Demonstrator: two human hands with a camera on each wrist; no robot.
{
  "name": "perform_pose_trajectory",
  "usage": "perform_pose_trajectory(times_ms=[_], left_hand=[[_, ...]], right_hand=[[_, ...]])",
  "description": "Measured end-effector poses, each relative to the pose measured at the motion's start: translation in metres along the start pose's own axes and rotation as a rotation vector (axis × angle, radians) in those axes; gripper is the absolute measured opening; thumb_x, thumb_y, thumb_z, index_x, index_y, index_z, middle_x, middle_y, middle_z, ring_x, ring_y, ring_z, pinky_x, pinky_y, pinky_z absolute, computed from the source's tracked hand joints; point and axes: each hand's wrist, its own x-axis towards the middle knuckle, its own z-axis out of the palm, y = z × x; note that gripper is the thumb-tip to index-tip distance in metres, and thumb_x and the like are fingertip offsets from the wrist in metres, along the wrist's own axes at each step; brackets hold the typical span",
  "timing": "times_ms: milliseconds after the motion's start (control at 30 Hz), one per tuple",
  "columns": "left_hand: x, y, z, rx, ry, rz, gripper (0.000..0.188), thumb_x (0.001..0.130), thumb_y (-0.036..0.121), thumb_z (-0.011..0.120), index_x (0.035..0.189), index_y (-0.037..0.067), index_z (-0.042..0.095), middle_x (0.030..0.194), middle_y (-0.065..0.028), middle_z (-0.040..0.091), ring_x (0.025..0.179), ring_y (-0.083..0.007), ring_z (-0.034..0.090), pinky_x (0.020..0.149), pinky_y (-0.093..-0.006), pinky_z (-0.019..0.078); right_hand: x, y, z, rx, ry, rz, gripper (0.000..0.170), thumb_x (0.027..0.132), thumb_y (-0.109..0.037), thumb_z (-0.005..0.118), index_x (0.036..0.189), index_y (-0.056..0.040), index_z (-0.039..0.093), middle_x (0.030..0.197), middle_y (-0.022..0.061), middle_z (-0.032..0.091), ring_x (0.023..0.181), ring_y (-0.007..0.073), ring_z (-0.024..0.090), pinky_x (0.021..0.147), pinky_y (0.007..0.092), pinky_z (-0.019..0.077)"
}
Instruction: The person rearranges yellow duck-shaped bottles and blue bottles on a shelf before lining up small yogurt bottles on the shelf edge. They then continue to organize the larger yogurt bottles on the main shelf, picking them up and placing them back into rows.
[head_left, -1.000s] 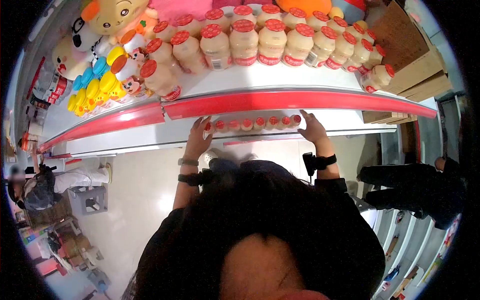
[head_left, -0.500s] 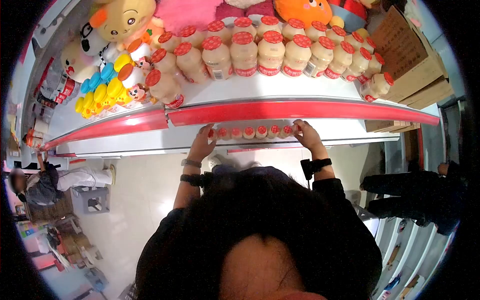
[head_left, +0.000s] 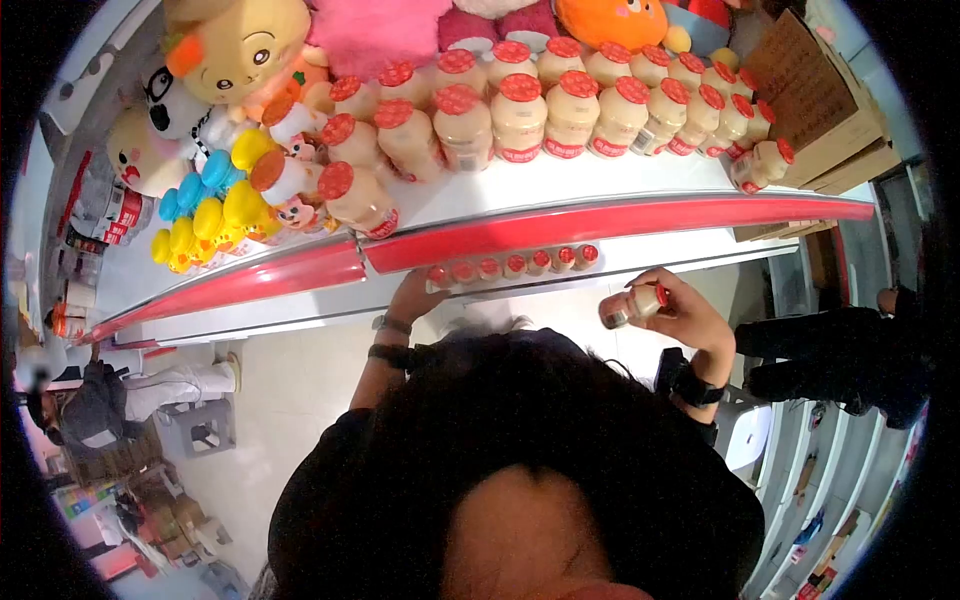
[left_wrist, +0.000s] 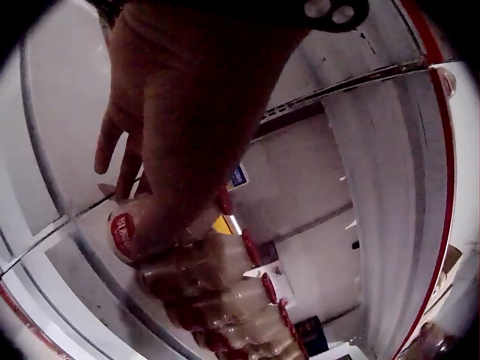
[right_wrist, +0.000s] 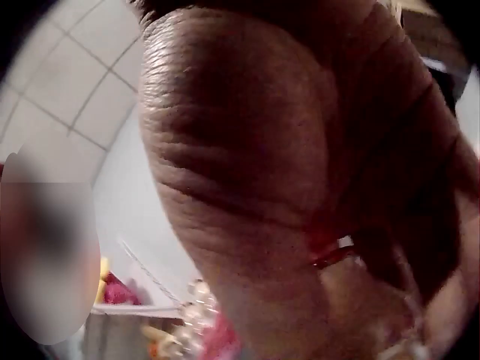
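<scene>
In the head view, my right hand point(head_left: 685, 310) grips a small cream-coloured yogurt drink bottle point(head_left: 622, 308) with a red cap. It holds the bottle tilted, in front of the lower shelf edge. In the right wrist view the palm hides most of that bottle point(right_wrist: 360, 292). My left hand point(head_left: 418, 298) is at the left end of a row of matching bottles point(head_left: 515, 265) on the lower shelf. Seen from the left wrist, its thumb and forefinger are around the end bottle point(left_wrist: 122, 232), with the other fingers extended.
Larger red-capped bottles point(head_left: 518, 120) crowd the upper shelf point(head_left: 500, 190) behind a red edge strip point(head_left: 620, 225). Plush toys point(head_left: 235, 50), yellow and blue lidded bottles point(head_left: 215, 200) and cardboard boxes point(head_left: 815, 110) stand there too. Another person point(head_left: 85, 400) is at the far left.
My right hand has taken the bottle from the row's right end and drawn it back and to the right, off the shelf. The left hand remains at the row's left end.
</scene>
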Motion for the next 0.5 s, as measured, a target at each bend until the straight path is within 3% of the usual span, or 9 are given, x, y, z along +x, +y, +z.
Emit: perform_pose_trajectory(times_ms=[67,100,233,400,500], left_hand=[[0.011,-0.009,-0.002,-0.049,-0.095,0.044,0.056,0.071,0.027,0.078,0.119,0.006,0.06,0.116,-0.017,0.065,0.113,-0.035,0.059,0.095,-0.0444,0.0477],[0.012,-0.008,-0.004,-0.055,-0.092,0.05,0.054,0.071,0.03,0.079,0.116,0.006,0.062,0.114,-0.0165,0.066,0.11,-0.0345,0.061,0.094,-0.0441,0.0484],[0.012,-0.015,-0.006,-0.049,-0.112,0.026,0.053,0.071,0.04,0.08,0.111,0.008,0.067,0.108,-0.0151,0.069,0.104,-0.0322,0.065,0.09,-0.0424,0.0507],[0.017,-0.022,-0.008,-0.064,-0.122,-0.035,0.062,0.071,0.052,0.079,0.114,0.009,0.067,0.109,-0.0151,0.07,0.102,-0.0303,0.066,0.088,-0.0418,0.0516],[0.013,-0.01,-0.023,-0.066,-0.155,-0.139,0.065,0.072,0.055,0.078,0.116,0.009,0.067,0.11,-0.0145,0.07,0.103,-0.0298,0.066,0.089,-0.0419,0.051]], right_hand=[[0.0,-0.051,0.01,0.133,-0.009,-0.129,0.051,0.078,-0.005,0.08,0.122,-0.0043,0.054,0.116,0.0076,0.061,0.106,0.0188,0.06,0.089,0.0317,0.0498],[0.005,-0.064,0.011,0.14,-0.043,-0.218,0.055,0.077,-0.003,0.08,0.125,-0.0032,0.053,0.121,0.007,0.059,0.113,0.0191,0.058,0.096,0.0318,0.0469],[0.037,-0.122,0.044,0.158,0.17,-0.489,0.056,0.078,0.003,0.076,0.129,-0.0016,0.052,0.127,0.0114,0.058,0.118,0.0197,0.056,0.101,0.0328,0.0435],[0.098,-0.136,0.097,0.09,0.409,-0.637,0.056,0.077,-0.001,0.079,0.127,-0.0018,0.053,0.128,0.0132,0.058,0.115,0.0219,0.058,0.096,0.0352,0.0476],[0.111,-0.138,0.11,-0.058,0.471,-0.768,0.055,0.076,-0.003,0.079,0.125,-0.0046,0.054,0.125,0.0154,0.06,0.113,0.0286,0.059,0.095,0.0382,0.0478]])
